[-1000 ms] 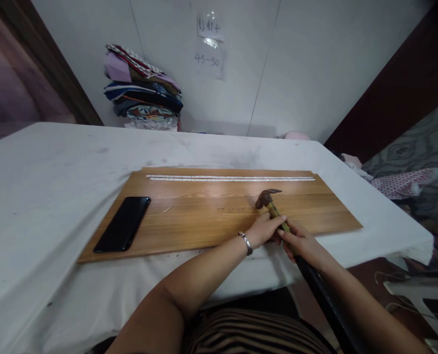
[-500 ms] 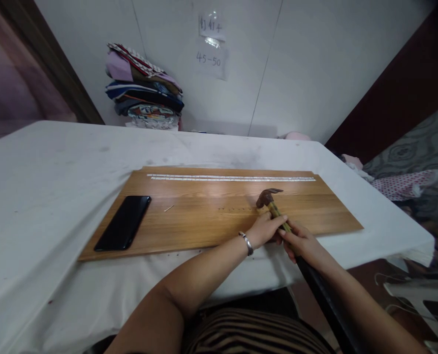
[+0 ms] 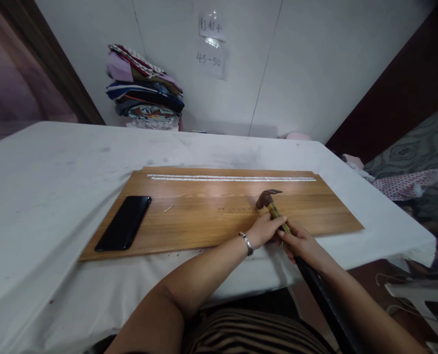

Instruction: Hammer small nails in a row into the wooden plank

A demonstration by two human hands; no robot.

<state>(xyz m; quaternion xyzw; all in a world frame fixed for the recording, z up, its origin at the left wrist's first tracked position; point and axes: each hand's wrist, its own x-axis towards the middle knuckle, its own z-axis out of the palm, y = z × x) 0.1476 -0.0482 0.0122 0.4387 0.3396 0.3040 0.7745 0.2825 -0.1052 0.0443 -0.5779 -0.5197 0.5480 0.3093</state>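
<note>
A claw hammer (image 3: 266,199) with a rusty head and a long dark handle slants over the right half of a wooden board (image 3: 197,226). My right hand (image 3: 303,243) is wrapped round its handle. Higher on the handle, just below the head, my left hand (image 3: 265,228) is closed round it, a metal bracelet on the wrist. A row of small dark marks (image 3: 234,209) runs along the board left of the hammer head. Further left lies a single nail (image 3: 169,208). The hands hide part of the board's front edge.
A black phone (image 3: 123,223) lies on the board's left end. Two white measuring strips (image 3: 234,178) run along its back. The board rests on a table with a white cloth (image 3: 56,196). Folded clothes (image 3: 145,88) are stacked by the wall, and a white stool (image 3: 418,300) stands lower right.
</note>
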